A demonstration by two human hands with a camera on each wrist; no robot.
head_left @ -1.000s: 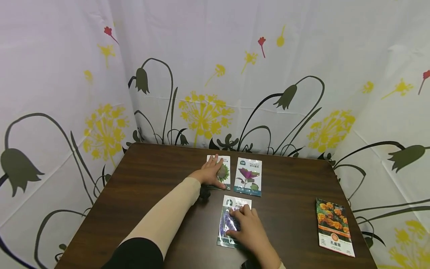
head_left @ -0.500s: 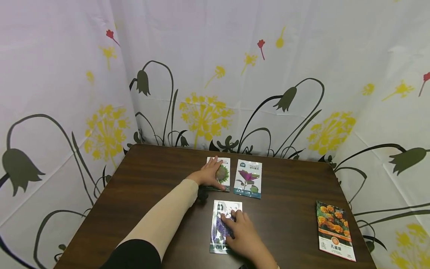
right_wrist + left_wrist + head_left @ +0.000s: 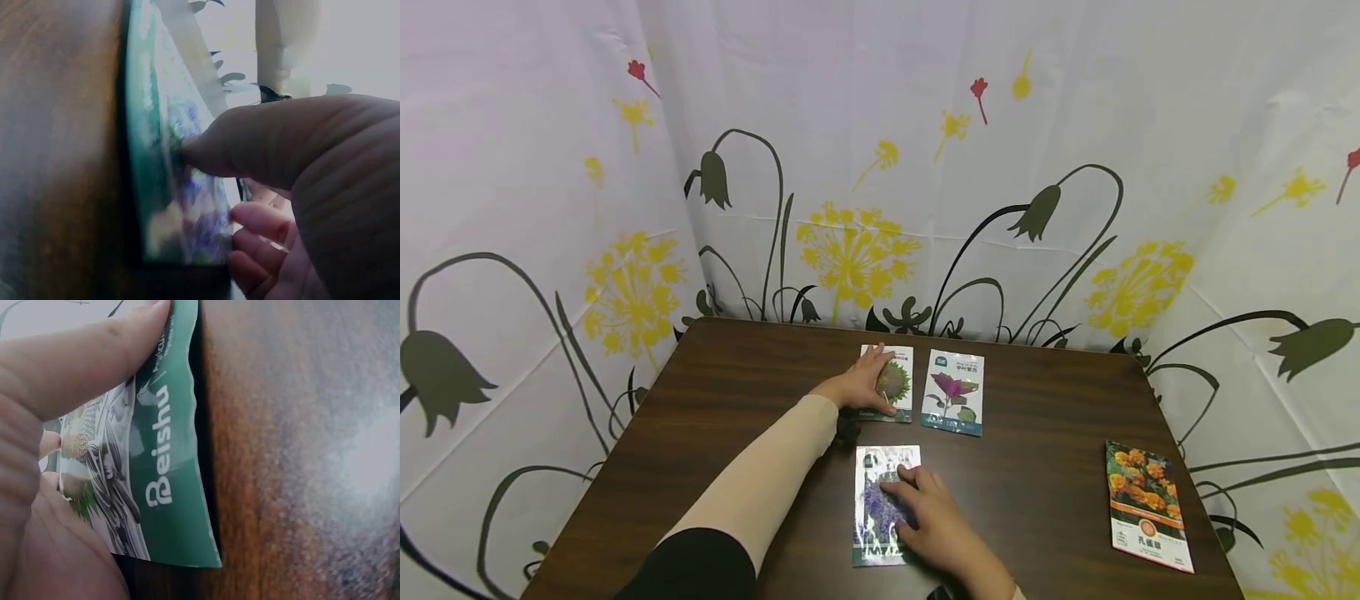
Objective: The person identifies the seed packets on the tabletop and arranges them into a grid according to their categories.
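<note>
In the head view my left hand [image 3: 861,383] lies spread over the left part of a seed packet [image 3: 896,385] with a round, green-fringed flower head. Its thumb crosses the packet's green lower band [image 3: 169,456] in the left wrist view. Nearer to me, my right hand [image 3: 936,525] rests its fingertips on a shiny purple-flower seed packet [image 3: 874,508] lying flat. In the blurred right wrist view the thumb [image 3: 219,147] touches this packet's face, with the other fingers near its edge. A third seed packet [image 3: 953,392], with a magenta flower, lies right of the left hand's packet.
An orange marigold seed packet [image 3: 1147,504] lies tilted at the right side of the dark wooden table [image 3: 1037,483]. A flower-printed white curtain [image 3: 850,100] hangs behind and at both sides. A small black object [image 3: 847,427] sits under my left wrist.
My right hand has slid the purple-flower packet leftward and slightly nearer to me, and the packet now stands straighter. My left hand has stayed on its packet, with only a slight shift.
</note>
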